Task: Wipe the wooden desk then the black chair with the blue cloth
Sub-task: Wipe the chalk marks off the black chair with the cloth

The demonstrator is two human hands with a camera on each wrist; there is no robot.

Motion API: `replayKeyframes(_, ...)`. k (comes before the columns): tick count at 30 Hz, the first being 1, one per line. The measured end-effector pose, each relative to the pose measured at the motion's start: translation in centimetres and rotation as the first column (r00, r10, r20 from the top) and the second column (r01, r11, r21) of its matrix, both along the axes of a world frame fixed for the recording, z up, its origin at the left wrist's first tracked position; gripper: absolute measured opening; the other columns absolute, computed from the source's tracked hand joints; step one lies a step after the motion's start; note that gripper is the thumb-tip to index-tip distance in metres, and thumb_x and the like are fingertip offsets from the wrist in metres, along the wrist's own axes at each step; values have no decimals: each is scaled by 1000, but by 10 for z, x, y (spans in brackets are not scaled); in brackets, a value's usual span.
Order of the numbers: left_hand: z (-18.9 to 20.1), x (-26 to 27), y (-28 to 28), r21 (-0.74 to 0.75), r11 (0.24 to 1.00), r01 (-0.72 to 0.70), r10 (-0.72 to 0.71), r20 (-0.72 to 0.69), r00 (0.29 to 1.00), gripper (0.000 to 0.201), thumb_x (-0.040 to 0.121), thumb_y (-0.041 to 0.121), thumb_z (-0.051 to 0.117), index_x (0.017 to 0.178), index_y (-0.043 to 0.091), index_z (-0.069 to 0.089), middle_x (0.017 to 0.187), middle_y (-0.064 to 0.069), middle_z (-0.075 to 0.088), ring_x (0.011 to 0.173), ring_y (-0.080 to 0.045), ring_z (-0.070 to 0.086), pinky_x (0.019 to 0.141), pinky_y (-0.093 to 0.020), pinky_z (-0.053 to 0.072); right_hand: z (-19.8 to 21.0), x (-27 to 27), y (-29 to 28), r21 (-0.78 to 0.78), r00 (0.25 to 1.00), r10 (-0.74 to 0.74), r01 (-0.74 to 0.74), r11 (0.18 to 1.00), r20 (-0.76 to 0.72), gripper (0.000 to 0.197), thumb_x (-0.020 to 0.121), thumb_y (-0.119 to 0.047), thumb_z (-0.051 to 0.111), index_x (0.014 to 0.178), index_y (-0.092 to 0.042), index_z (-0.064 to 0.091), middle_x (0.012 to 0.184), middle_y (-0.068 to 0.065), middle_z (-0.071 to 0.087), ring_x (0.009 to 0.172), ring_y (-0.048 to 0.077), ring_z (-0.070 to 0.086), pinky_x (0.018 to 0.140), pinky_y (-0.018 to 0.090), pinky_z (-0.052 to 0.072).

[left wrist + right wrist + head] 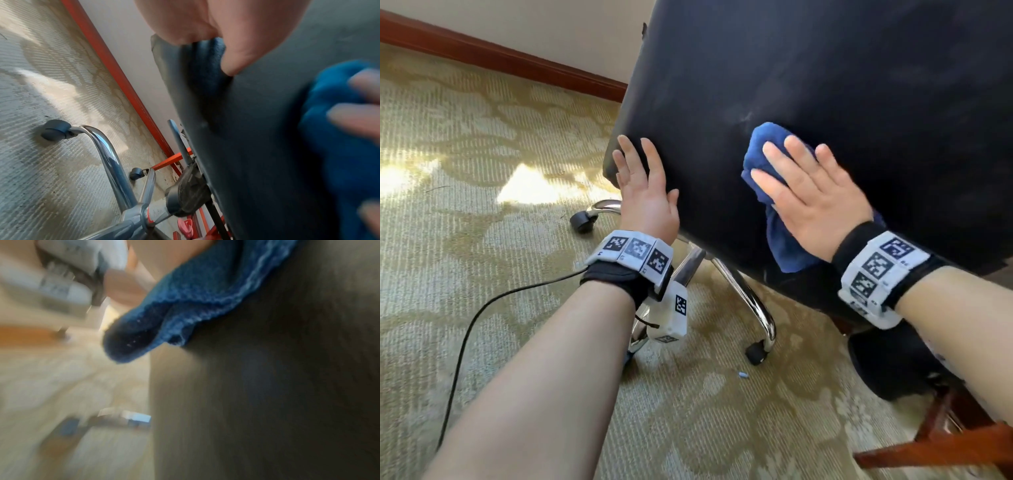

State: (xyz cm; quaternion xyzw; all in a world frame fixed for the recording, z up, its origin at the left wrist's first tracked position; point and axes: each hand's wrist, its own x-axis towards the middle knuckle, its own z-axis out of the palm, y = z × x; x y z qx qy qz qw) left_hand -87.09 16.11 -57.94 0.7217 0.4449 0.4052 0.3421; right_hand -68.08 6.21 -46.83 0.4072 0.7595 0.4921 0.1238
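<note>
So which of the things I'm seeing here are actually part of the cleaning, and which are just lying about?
Part of the job:
- blue cloth, pressed flat under the right hand
- black chair, steadied at its edge by the left hand

Just lying about:
- black cable on the carpet
- small pale blue scrap near a chair wheel

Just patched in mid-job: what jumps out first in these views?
The big black chair back fills the upper right of the head view, with the right hand pressing a bunched blue cloth flat against it. The left hand steadies the chair's left edge, above its chrome base on patterned carpet.
</note>
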Motion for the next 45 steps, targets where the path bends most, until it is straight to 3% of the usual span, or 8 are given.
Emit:
replayKeyframes(5,0,10,-9,144,985,95,-92,-31,995,75,93,14,51,150,11,2,154,-21,-18,140,-43,-15,115,-44,-2,-55,12,-23,-350,983,-27,91,932,182,56,85,-11,29,141,-8,25,147,6,26,144,23,-5,118,36,-7)
replayKeyframes(9,-3,13,-10,143,986,81,-73,-60,996,73,95,17,49,151,14,1,154,-18,-19,141,-40,-16,116,-43,1,-31,32,-33,-496,939,90,92,863,331,57,82,-12,28,139,-11,29,151,4,19,144,18,-12,117,34,-3)
replayKeyframes(12,-1,13,-9,136,988,79,-72,-58,996,73,96,16,47,151,15,-1,154,-16,-21,141,-38,-18,116,-42,-1,13,39,-27,-408,940,81,66,911,332,51,87,-11,31,138,-12,33,157,8,6,144,19,-10,116,36,-4)
replayKeyframes(19,6,14,-11,49,997,59,-60,20,998,75,95,4,44,151,19,-4,155,-10,-23,142,-32,-18,113,-28,6,11,11,-18,-122,993,-58,71,990,105,45,90,-7,38,135,-9,40,143,14,40,133,34,31,115,42,4)
replayKeyframes(22,3,13,-12,39,997,73,-73,10,997,77,94,3,45,151,20,-4,155,-10,-22,143,-32,-16,115,-31,8,-38,8,-31,-252,988,-66,100,963,142,50,84,-11,34,134,-11,36,139,11,47,129,31,41,115,39,-2)
replayKeyframes(25,1,13,-11,27,996,85,-85,0,996,77,94,1,44,151,21,-3,155,-8,-24,143,-31,-17,114,-31,10,-67,15,-45,-384,976,-102,170,907,191,52,85,-11,35,137,-11,31,145,8,31,136,27,23,117,37,-5)
replayKeyframes(30,4,17,-16,6,995,98,-98,14,995,77,94,-1,41,151,21,-6,154,-8,-26,142,-31,-20,114,-29,6,-51,27,-56,-583,919,-6,256,771,395,52,81,-13,30,119,-13,64,134,6,53,131,21,34,117,34,-3)
replayKeyframes(45,1,18,-17,-4,995,99,-99,-3,995,73,95,3,42,151,19,-3,156,-5,-21,143,-29,-16,114,-31,11,50,-23,23,81,995,6,-14,997,102,35,95,-10,42,130,-9,49,138,18,48,127,33,46,110,43,19)
